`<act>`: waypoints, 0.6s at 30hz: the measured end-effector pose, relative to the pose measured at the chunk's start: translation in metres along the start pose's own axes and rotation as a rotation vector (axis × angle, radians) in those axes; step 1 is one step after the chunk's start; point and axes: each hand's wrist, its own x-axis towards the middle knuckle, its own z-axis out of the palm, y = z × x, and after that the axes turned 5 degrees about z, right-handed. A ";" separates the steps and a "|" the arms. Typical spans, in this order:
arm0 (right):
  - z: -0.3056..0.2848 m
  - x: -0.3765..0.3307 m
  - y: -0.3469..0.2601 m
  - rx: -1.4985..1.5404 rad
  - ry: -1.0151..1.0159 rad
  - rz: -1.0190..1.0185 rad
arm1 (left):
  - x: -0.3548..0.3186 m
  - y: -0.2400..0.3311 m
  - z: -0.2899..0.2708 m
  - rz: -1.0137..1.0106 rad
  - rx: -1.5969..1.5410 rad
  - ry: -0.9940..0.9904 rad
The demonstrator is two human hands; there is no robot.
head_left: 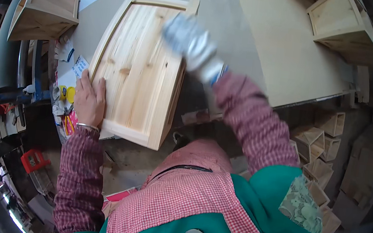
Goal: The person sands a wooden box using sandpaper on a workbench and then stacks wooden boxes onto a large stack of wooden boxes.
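Note:
A pale pine box point(134, 68) lies on the worktable with its broad panel facing up, framed by raised rails. It sits a little askew, its near end by the table's front edge. My left hand point(89, 102), bare with a bracelet at the wrist, grips the box's left rail near the close corner, fingers over the edge. My right hand point(188, 42) wears a white and grey-blue work glove and is over the box's far right side. Motion smears its fingers, so whether it holds anything cannot be made out.
Similar wooden boxes stand at the table's far left point(46, 8) and far right point(342, 24). More wooden boxes point(311, 141) are stacked low on the right. Left of my hand lie a spare glove point(65, 49), a yellow container point(62, 93) and yellow-handled pliers point(69, 125). The worktable point(292, 50) extends right.

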 end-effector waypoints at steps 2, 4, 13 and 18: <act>0.027 0.052 0.075 0.065 0.260 0.161 | 0.000 0.000 0.002 0.005 -0.025 -0.014; 0.048 0.035 0.063 -0.144 0.336 0.027 | -0.006 -0.007 -0.002 -0.012 -0.009 -0.027; 0.021 0.031 0.035 0.221 0.162 -0.234 | -0.008 -0.004 -0.010 -0.050 0.002 -0.062; 0.094 0.092 0.169 0.282 0.320 0.528 | -0.005 -0.003 -0.001 -0.012 0.001 -0.039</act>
